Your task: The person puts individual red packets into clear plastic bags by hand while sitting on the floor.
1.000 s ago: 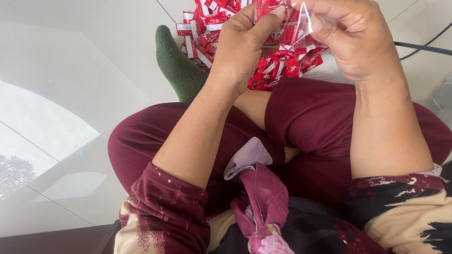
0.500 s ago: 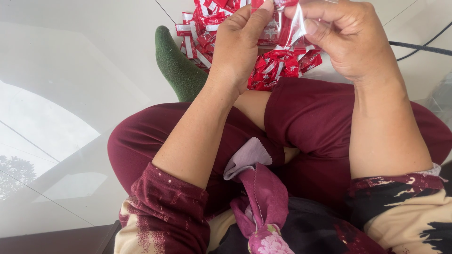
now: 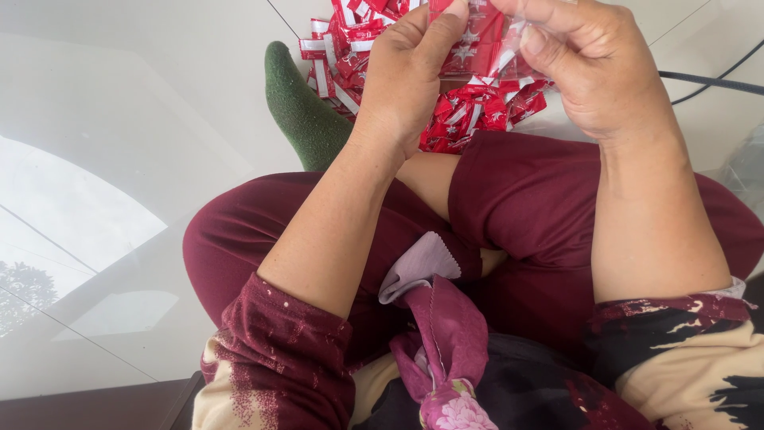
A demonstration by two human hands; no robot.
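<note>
A small red packet [image 3: 477, 40] is being pinched at the twelve o'clock edge of the view by the left hand [image 3: 406, 76] and the right hand [image 3: 593, 68], both closed on it. It is probably light, thin, crinkly and slippery, so its edges are best gripped. More red packets [image 3: 350, 48] are lying on the floor [image 3: 143, 119].

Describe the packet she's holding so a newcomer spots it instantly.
Start at the maroon trousers of the seated person; beyond the knees lies a pile of red-and-white sachets on the pale floor. Above it, the left hand and right hand pinch one red sachet, the only one lifted off the pile.
</note>
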